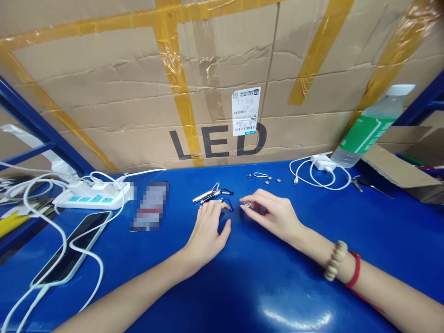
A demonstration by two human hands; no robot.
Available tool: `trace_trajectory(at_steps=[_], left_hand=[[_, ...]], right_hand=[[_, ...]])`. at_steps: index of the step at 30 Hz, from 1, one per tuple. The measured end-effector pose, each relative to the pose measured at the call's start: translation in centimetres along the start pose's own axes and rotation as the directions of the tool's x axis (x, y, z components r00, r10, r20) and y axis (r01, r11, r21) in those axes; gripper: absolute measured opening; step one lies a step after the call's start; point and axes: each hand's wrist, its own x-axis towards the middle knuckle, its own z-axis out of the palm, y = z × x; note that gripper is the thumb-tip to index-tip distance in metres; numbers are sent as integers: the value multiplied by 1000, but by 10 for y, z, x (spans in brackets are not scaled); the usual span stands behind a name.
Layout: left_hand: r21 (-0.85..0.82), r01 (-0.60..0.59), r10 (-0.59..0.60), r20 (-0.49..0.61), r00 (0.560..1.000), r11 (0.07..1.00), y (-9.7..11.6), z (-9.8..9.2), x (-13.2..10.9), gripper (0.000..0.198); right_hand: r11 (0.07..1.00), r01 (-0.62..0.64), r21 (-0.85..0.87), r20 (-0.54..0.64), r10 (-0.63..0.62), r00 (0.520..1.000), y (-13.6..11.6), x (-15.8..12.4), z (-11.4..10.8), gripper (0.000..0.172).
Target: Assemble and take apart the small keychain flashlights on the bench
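Two bare hands on my feed, both over the blue table [301,286], and I'm taking every bearing from the silver tube [203,196] lying near the middle. Right hand [274,213] first: it's to the right of that tube, thumb and index finger pinching a small round metal piece [247,203]. Whether the piece touches the tabletop, I can't tell from here. Pale beads [336,260] and a red cord [355,269] circle that wrist.

Over to the left hand [209,229], on the near side of the silver tube: fingers close together and bent down, thumb standing well apart. A blue clip [229,204] shows by the fingertips; what lies under them is mostly hidden from me. A black tube [210,197] sits just beside the silver one.

Beyond the silver tube and to its right, I've got three small discs [269,177] and a loose silver clip [260,175]. Farther right come a white cable [324,163] and a green-labelled bottle [367,129]. Left of the tube, a phone [74,247] and a white power strip [93,200]. Behind it rises a taped carton [121,92] marked LED.
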Motion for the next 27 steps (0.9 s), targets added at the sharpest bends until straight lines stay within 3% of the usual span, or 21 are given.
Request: trace_trajectory(at_steps=[5, 8, 13, 16, 22, 27], left_hand=[[-59, -49, 49, 8, 999, 997, -1, -1, 0, 21], [-79, -127, 133, 82, 988, 989, 2, -4, 1, 13], [-68, -162, 167, 91, 982, 985, 3, -5, 2, 14], [-84, -140, 146, 76, 986, 987, 2, -3, 3, 14], [-79, -126, 132, 86, 987, 989, 5, -3, 2, 17], [-15, -182, 183, 107, 977, 983, 6, -2, 1, 19]], right_hand=[[961, 275, 24, 37, -275, 961, -5, -2, -2, 23], [953, 301, 22, 63, -302, 951, -9, -2, -3, 23], [980, 181, 89, 203, -195, 960, -11, 1, -3, 24], [997, 78, 11, 274, -78, 959, -10, 2, -2, 30], [977, -127, -169, 216, 162, 963, 9, 7, -4, 32], [935, -206, -288, 168, 261, 951, 34, 9, 0, 30]])
